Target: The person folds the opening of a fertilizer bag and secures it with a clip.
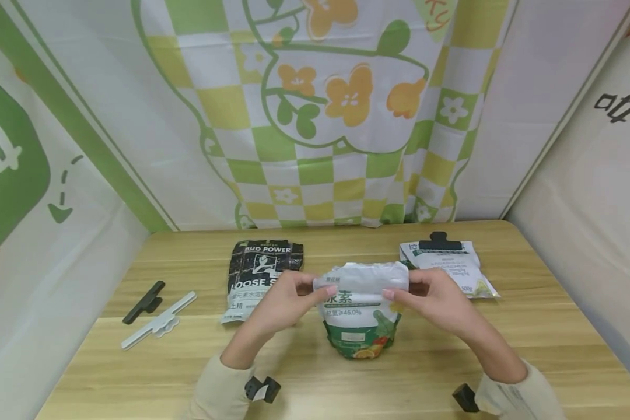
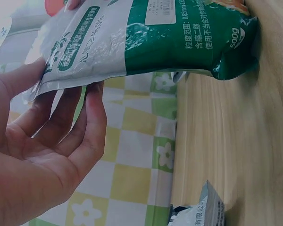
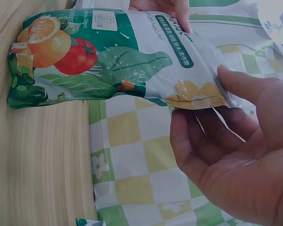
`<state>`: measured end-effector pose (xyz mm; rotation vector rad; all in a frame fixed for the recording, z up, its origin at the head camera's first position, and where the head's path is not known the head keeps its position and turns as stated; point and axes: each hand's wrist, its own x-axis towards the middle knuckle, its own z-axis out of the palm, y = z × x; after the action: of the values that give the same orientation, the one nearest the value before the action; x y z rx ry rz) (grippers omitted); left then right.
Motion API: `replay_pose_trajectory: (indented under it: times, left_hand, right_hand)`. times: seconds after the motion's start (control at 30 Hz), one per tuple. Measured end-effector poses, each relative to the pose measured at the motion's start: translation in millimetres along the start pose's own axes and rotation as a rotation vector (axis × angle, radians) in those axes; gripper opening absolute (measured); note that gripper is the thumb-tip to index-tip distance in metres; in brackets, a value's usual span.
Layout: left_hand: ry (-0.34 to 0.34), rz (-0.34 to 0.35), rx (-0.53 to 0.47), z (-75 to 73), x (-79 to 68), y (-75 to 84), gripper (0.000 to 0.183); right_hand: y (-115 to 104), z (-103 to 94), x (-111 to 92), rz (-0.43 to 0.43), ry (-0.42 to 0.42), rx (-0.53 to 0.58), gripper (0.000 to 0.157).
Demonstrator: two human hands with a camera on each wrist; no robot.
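Note:
A white and green fertilizer bag [image 1: 354, 324], printed with fruit and vegetables, stands upright at the middle of the table. Its pale top edge looks folded toward the wearer. The left hand [image 1: 289, 300] pinches the top left corner, thumb in front and fingers behind. On the opposite corner, the right hand [image 1: 438, 300] has the same kind of grip. From the left wrist, the bag's front [image 2: 151, 42] shows its green lower half resting on the wood. An orange and a tomato are printed on the bag [image 3: 80, 56] in the right wrist view.
Behind the left hand lies a black and white bag [image 1: 262, 265] marked "LOOSE S". A white bag [image 1: 446, 271] with a black clip [image 1: 440, 241] lies back right. At left are a black sealing clip [image 1: 144, 302] and a white one [image 1: 157, 322]. Patterned cloth [image 1: 315, 175] hangs behind the table.

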<state>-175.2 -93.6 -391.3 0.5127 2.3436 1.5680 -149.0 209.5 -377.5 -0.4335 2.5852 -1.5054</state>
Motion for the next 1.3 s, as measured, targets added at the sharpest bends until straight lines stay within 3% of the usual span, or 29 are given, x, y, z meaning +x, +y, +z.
replay_pose_trajectory:
  times: [0.27, 0.47, 0.87, 1.1, 1.3]
  left_hand:
    - [0.034, -0.070, 0.015, 2.5, -0.7, 3.6, 0.041]
    - [0.072, -0.099, -0.060, 3.7, 0.3, 3.9, 0.028]
    - [0.131, -0.207, -0.142, 7.4, 0.7, 7.8, 0.027]
    - [0.126, -0.203, -0.148, 6.2, 1.4, 5.1, 0.037]
    - [0.122, -0.199, -0.141, 4.8, 1.9, 2.9, 0.043]
  right_hand:
    - [1.5, 3.1, 2.3, 0.016, 0.025, 0.027, 0.037]
    - [1.6, 3.9, 3.5, 0.018, 0.056, 0.057, 0.040]
    - [-1.0, 3.1, 3.5, 0.128, 0.078, 0.152, 0.040]
    - [0.5, 1.8, 4.6, 0.170, 0.074, 0.151, 0.044]
    - [2.3, 1.5, 4.9, 0.157, 0.061, 0.163, 0.044]
